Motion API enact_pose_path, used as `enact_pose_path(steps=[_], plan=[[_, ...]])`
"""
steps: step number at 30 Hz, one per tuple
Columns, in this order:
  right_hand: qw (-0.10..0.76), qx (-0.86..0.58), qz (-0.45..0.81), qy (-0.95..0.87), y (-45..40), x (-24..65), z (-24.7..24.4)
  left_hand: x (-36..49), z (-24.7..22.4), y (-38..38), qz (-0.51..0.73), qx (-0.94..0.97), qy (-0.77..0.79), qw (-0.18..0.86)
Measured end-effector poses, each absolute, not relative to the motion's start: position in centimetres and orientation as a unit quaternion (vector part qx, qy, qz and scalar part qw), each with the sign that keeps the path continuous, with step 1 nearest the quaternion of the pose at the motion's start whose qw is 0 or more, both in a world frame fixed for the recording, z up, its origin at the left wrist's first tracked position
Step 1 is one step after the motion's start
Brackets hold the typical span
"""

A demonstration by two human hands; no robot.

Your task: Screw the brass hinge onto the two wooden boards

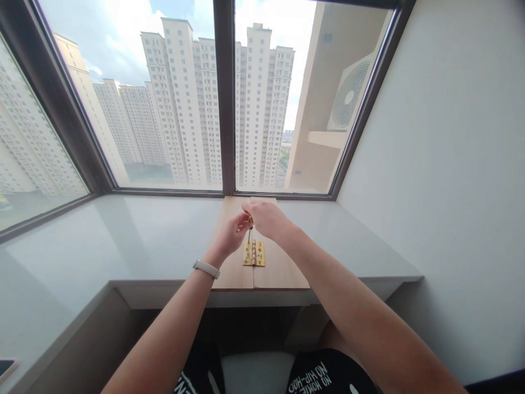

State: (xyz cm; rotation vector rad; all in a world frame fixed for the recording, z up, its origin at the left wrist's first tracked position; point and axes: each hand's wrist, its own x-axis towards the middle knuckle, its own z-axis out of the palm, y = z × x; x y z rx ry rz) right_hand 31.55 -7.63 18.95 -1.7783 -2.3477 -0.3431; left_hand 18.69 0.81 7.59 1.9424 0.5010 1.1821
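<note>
A brass hinge (254,254) lies across the seam between two pale wooden boards (233,276), with several screws standing in its holes. Just beyond the hinge, my left hand (235,232) and my right hand (266,217) meet. Between them is a small screwdriver (250,235), its thin shaft pointing down to the hinge's upper left part. My left fingers are closed round its yellowish handle. My right hand is closed at the top of the handle; its fingertips are partly hidden.
The boards rest on a white sill (164,230) below a dark-framed window (225,109). A white wall (443,137) rises at the right. A dark flat object (6,368) lies at the lower left edge.
</note>
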Motion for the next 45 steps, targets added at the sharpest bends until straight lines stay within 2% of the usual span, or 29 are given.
enact_pose_path(steps=[7, 12, 23, 32, 37, 45], plan=[[0.135, -0.655, -0.128, -0.732, -7.9, 31.1, 19.1, 18.3, 7.7, 0.3, 0.479, 0.773, 0.216, 0.355], [0.119, -0.690, -0.145, -0.699, -7.7, 30.0, 19.5, 18.4, 8.5, -0.3, 0.500, 0.758, 0.206, 0.363], [0.101, -0.669, -0.142, -0.722, -7.5, 30.3, 19.5, 18.3, 8.7, 0.0, 0.481, 0.758, 0.243, 0.366], [0.110, -0.645, -0.134, -0.744, -7.4, 31.3, 18.9, 18.6, 8.1, 0.7, 0.457, 0.774, 0.213, 0.385], [0.122, -0.615, -0.126, -0.769, -7.5, 31.1, 18.9, 18.7, 8.1, 0.9, 0.452, 0.763, 0.152, 0.436], [0.153, -0.634, -0.091, -0.752, -7.3, 31.1, 18.8, 18.4, 7.8, 0.6, 0.474, 0.763, 0.213, 0.384]])
